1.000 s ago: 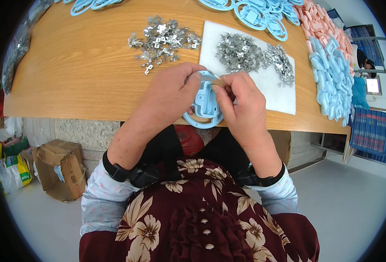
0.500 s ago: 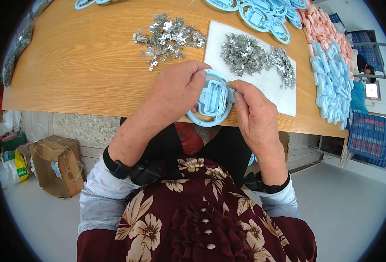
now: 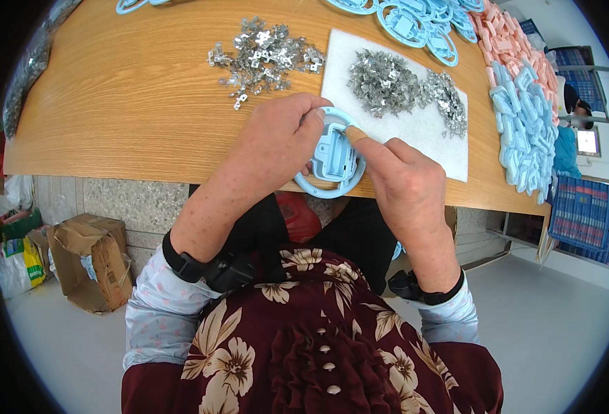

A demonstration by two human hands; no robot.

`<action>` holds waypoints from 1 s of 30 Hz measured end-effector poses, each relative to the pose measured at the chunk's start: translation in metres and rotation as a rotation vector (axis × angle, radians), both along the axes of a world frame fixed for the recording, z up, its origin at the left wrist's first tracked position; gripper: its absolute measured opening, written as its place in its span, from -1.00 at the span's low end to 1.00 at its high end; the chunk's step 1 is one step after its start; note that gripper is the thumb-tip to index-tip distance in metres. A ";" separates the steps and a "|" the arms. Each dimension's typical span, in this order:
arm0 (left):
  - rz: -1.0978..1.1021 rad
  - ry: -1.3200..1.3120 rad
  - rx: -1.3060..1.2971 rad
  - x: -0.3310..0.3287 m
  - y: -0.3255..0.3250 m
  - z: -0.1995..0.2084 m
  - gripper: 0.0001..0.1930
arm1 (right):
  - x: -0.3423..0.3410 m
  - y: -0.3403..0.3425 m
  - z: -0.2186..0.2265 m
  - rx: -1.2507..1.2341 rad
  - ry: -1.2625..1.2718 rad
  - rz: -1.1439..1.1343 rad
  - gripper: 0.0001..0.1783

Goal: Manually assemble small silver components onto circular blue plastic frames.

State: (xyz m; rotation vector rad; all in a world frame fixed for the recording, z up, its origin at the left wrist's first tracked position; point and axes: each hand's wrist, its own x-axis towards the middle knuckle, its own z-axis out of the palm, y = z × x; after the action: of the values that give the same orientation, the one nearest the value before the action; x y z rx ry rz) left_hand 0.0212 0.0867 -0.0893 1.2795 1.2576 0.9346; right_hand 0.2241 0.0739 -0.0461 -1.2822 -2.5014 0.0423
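A light blue round plastic housing (image 3: 331,160), a ring with a battery compartment across its middle, is held tilted over the table's near edge. My left hand (image 3: 280,141) grips its left rim, thumb on top and the other fingers mostly hidden beneath. My right hand (image 3: 409,176) is closed with its fingers curled, and one digit presses down at the compartment's upper end. Any small part under that fingertip is hidden. Just beyond my hands lie a heap of small silvery metal clips (image 3: 266,58) on the wood and another metal heap (image 3: 387,83) on a white foam sheet (image 3: 339,72).
More blue round housings (image 3: 415,24) are stacked at the far edge of the wooden table (image 3: 146,103). Blue plastic pieces (image 3: 525,131) and pink ones (image 3: 511,45) are piled at the right. A cardboard box (image 3: 91,262) stands on the floor at left. Another person (image 3: 568,141) is at far right.
My right hand has moved from the housing's right rim onto the upper end of its compartment. My left hand keeps its grip, with the housing nearly in the same place.
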 end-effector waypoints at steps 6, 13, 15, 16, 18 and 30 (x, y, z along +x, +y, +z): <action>0.003 0.016 0.003 0.000 0.000 -0.001 -0.69 | -0.007 0.001 0.014 -0.053 -0.103 0.008 -0.64; -0.004 0.008 0.029 0.000 0.000 0.000 -0.68 | -0.005 0.004 0.018 -0.153 0.002 -0.003 -0.70; -0.005 0.029 0.027 -0.001 0.000 0.001 -0.68 | -0.005 0.005 0.020 -0.177 0.011 -0.008 -0.70; -0.005 0.040 0.028 -0.001 0.000 0.002 -0.68 | -0.005 0.005 0.021 -0.188 0.016 -0.010 -0.71; -0.001 0.012 0.036 0.000 0.000 -0.003 -0.68 | -0.007 0.004 0.021 -0.187 0.000 -0.022 -0.71; 0.020 0.156 0.116 0.006 -0.001 -0.008 -0.69 | -0.039 0.014 0.064 -0.151 -0.475 0.212 -0.87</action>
State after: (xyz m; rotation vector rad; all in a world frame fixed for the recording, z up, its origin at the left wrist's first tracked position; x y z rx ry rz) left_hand 0.0274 0.0853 -0.0976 1.4562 1.3547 0.9487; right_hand 0.1847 0.0882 0.0175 -1.1859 -3.0866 -0.0285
